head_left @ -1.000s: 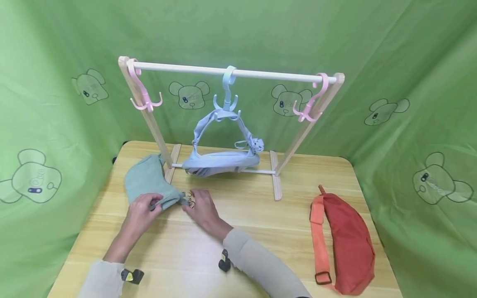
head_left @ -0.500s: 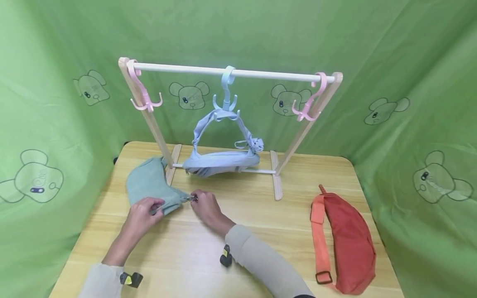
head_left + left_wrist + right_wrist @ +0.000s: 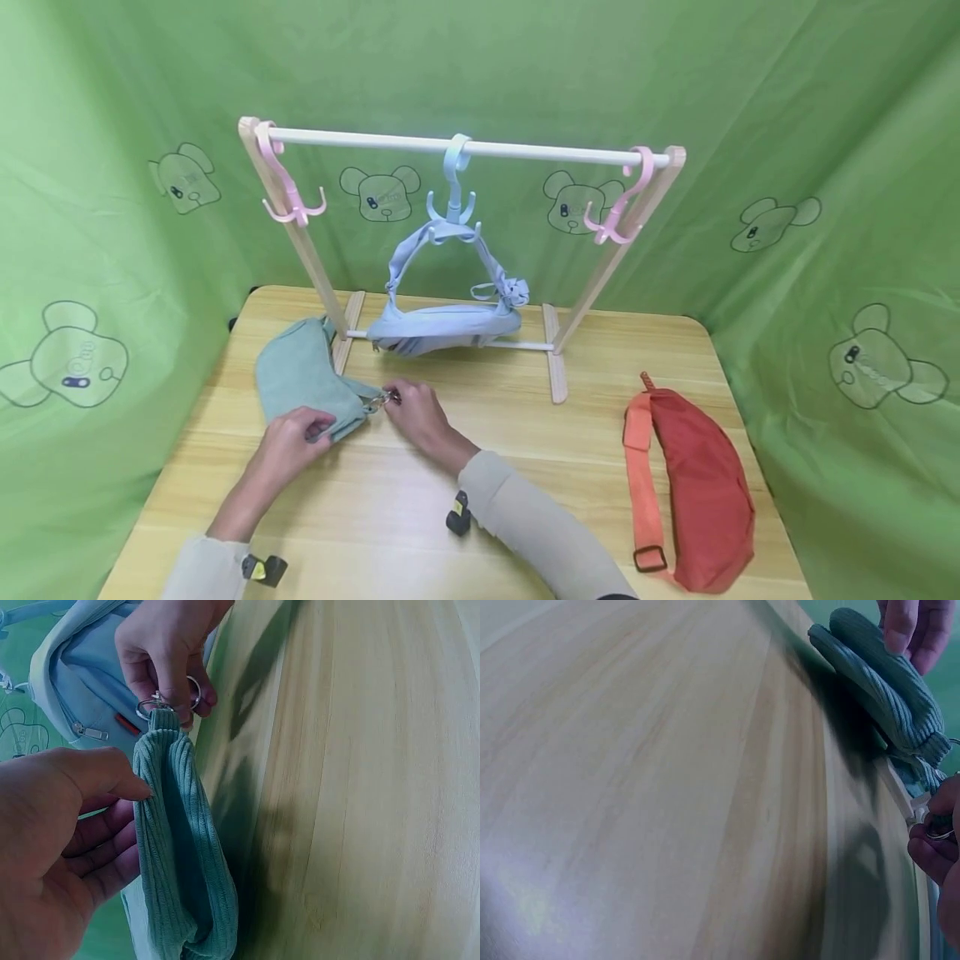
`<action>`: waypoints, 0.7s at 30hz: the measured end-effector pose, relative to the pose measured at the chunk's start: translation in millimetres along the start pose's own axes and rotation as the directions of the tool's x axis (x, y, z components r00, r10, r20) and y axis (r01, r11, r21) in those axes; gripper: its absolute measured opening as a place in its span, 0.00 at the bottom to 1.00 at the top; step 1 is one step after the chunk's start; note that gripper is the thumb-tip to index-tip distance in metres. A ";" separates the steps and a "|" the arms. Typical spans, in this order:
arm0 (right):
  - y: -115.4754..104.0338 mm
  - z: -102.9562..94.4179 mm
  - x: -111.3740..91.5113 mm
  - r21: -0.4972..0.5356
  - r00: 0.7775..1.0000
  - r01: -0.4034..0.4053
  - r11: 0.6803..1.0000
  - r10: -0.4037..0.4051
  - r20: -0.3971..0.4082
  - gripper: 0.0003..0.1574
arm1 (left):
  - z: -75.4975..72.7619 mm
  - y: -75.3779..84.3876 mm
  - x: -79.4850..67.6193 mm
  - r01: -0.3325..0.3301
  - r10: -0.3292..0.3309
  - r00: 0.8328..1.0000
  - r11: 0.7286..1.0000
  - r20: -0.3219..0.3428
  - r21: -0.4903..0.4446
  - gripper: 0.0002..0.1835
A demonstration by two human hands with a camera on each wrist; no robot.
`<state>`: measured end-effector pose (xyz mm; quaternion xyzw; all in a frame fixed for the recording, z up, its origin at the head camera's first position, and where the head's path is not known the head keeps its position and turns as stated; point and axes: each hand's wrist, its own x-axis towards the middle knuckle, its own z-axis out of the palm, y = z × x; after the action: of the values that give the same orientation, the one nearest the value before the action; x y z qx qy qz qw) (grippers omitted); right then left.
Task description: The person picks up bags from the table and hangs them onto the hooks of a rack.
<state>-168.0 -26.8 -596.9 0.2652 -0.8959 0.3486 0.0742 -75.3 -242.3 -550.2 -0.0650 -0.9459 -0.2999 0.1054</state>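
A teal corduroy handbag [image 3: 296, 371] lies at the left of the table, beside the rack's left foot. My left hand [image 3: 288, 442] pinches its near edge, thumb on the ribbed cloth [image 3: 154, 840] and fingers behind. At the bag's narrow end, my right hand [image 3: 422, 417] pinches the metal rings [image 3: 196, 691] on a short cloth tab [image 3: 163, 720]. The fingers partly cover this hardware. In the right wrist view the bag [image 3: 877, 686] stretches between the two hands.
Behind stands a wooden rack with a white rail [image 3: 360, 138]. A light blue bag [image 3: 450, 325] hangs from its blue hook [image 3: 454, 179]; pink hooks [image 3: 295, 204] hang at both ends. A red waist bag [image 3: 705, 492] with an orange strap lies at the right.
My right hand has shifted slightly right, closing its fingers on the metal rings and drawing the strap end out. The left hand and bag have moved a little toward me.
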 end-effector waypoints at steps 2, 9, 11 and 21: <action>-0.9 -1.7 0.5 -0.007 1.000 0.016 1.000 -0.016 -0.005 0.11 | 0.3 0.3 0.3 -0.003 0.003 1.000 1.000 0.005 -0.002 0.12; -5.3 -7.1 1.8 -0.075 0.993 0.116 0.990 -0.118 -0.017 0.10 | 0.4 2.0 3.4 -0.028 0.028 0.999 1.000 0.021 -0.013 0.11; -7.7 -8.4 2.7 -0.096 0.990 0.140 0.985 -0.143 -0.019 0.09 | -0.7 3.2 6.3 -0.026 0.027 0.999 1.000 0.030 -0.016 0.11; -13.7 -13.7 1.0 -0.146 0.970 0.228 0.963 -0.237 -0.049 0.08 | -0.1 7.4 24.0 -0.098 0.098 0.995 0.995 -0.018 0.012 0.14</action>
<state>-162.3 -26.6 -578.3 0.3510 -0.8779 0.2824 0.1625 -97.2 -234.9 -540.2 -0.1080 -0.9422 -0.2895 0.1293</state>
